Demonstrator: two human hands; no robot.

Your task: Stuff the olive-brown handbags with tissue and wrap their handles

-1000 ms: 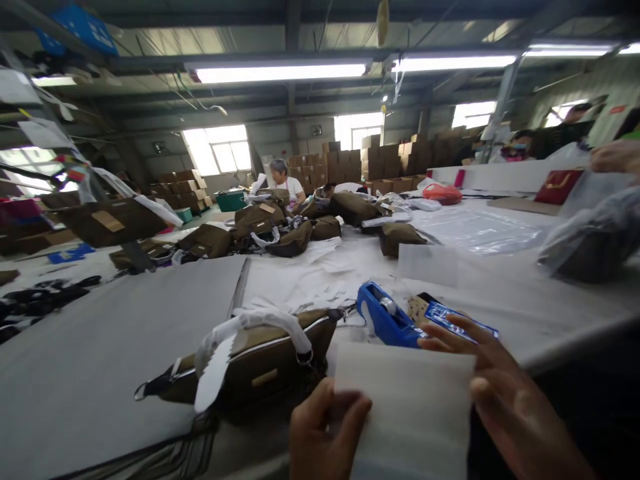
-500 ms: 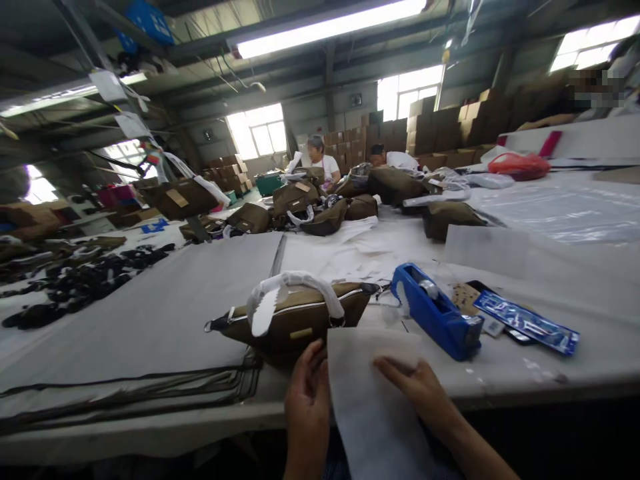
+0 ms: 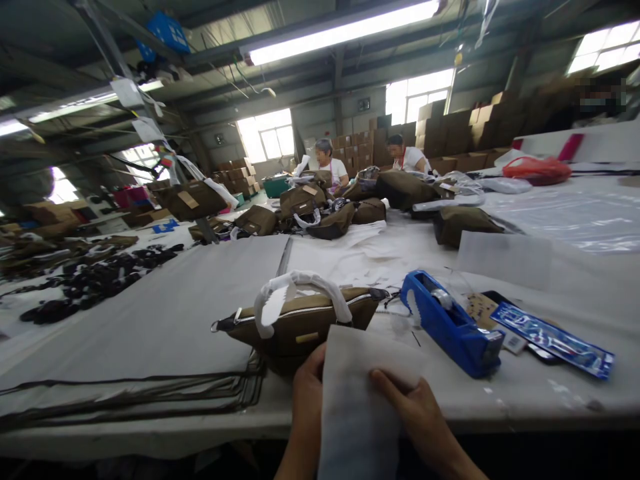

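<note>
A sheet of thin white paper hangs between my hands at the table's front edge. My right hand grips its right side, thumb on top and the other fingers behind it. On the left, my left hand is at the sheet's edge, its fingertips hidden behind the paper. Just beyond them stands an olive-brown bag with a silver zipper, a small label and a handle wrapped in white. The blue tape dispenser sits to the right of the bag.
Right of the dispenser lie a blue printed packet and a tag. Dark-edged flat pieces are stacked at the front left. More brown bags lie across the table, with two people behind them. A red plastic bag is at the back right.
My left hand has slid behind the paper's left edge, hiding its fingers. The sheet is folded narrower in my right hand. One person in the back has raised their head. The view has shifted slightly.
</note>
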